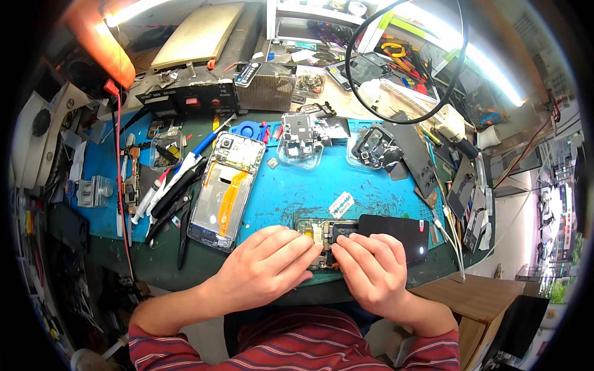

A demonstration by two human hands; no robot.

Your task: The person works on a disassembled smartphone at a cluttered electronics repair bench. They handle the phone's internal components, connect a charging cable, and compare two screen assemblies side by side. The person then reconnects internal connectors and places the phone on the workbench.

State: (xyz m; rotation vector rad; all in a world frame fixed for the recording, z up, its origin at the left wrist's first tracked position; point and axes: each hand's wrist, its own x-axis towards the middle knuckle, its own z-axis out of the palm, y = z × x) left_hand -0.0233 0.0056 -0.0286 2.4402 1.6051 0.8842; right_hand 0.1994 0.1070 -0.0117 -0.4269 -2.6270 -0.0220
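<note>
In front of me lies an opened phone [322,230], its circuit board and inner parts exposed. My left hand [263,266] is closed over its left end, fingertips pressed together at the board. Beside it, my right hand [374,272] is bunched in a pinch above the phone's middle. Both sets of fingertips touch or nearly touch the phone; what is between them is hidden. A black flat panel [402,232] lies at the phone's right end, partly behind my right hand. Just beyond the phone is a razor blade [341,204].
A larger opened phone [226,191] with an orange ribbon cable lies left on the blue mat [291,195]. Pliers [184,232] and a syringe [148,199] are beside it. Clear tubs [301,153] of camera parts stand behind. A black cable [349,68] loops overhead at the back right.
</note>
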